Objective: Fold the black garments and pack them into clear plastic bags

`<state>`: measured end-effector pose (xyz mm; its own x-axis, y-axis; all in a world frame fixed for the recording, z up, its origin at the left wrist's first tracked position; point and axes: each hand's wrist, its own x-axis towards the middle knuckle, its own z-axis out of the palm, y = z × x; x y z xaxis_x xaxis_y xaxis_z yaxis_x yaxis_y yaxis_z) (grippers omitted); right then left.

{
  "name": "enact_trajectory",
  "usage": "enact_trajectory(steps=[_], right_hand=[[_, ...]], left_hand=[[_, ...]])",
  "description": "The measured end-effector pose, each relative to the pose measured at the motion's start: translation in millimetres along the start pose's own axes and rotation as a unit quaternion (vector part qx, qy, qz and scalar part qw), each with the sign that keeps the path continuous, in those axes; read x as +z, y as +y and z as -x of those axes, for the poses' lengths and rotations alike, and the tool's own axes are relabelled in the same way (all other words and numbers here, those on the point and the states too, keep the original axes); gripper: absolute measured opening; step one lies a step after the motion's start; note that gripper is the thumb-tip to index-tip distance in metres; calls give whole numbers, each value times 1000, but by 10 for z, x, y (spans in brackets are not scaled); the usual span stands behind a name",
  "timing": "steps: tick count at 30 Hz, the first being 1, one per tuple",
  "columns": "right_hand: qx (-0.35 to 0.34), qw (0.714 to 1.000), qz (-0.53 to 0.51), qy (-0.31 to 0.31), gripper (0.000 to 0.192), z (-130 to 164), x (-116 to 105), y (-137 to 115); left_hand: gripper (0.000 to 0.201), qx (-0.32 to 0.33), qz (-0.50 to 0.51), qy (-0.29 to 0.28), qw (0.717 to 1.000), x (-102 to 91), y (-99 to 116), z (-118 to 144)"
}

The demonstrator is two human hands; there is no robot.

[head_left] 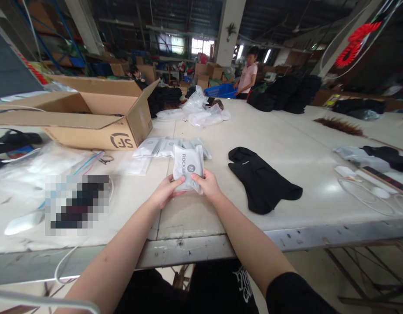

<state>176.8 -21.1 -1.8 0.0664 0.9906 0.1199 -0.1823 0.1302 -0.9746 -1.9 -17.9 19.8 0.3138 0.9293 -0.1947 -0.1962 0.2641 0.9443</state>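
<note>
Between my two hands is a pale plastic packet (184,163) with dark lettering and a round logo. My left hand (167,190) grips its lower left corner, thumb on the front. On the lower right side, my right hand (208,185) pinches it the same way. Just beyond it, several similar packets (150,147) lie in a row on the white table (201,222). To the right of my hands a black fabric piece (262,179) with a small white mark lies flat.
An open cardboard box (99,135) stands at left, beside clear plastic bags (34,174). Crumpled plastic (206,114) lies farther back. Stacks of black fabric (282,93) and cables (361,196) are at right. A person (248,76) stands behind with a blue crate (221,90).
</note>
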Motion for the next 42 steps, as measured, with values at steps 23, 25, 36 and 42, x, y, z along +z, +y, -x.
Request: enact_trajectory(steps=[23,25,36,42], right_hand=[[80,991,-102,-11,48,39,-16,-160],[81,990,-113,-12,51,57,-13,-180],[86,991,-91,53,43,64,66,-173],[72,989,-48,118,44,43,99,-125]], left_hand=[[61,25,-42,-75,996,3,2,57],[59,19,-48,-75,996,2,-6,63],[69,53,-101,-91,989,144,12,110],[64,63,-119,-91,987,135,-82,21]])
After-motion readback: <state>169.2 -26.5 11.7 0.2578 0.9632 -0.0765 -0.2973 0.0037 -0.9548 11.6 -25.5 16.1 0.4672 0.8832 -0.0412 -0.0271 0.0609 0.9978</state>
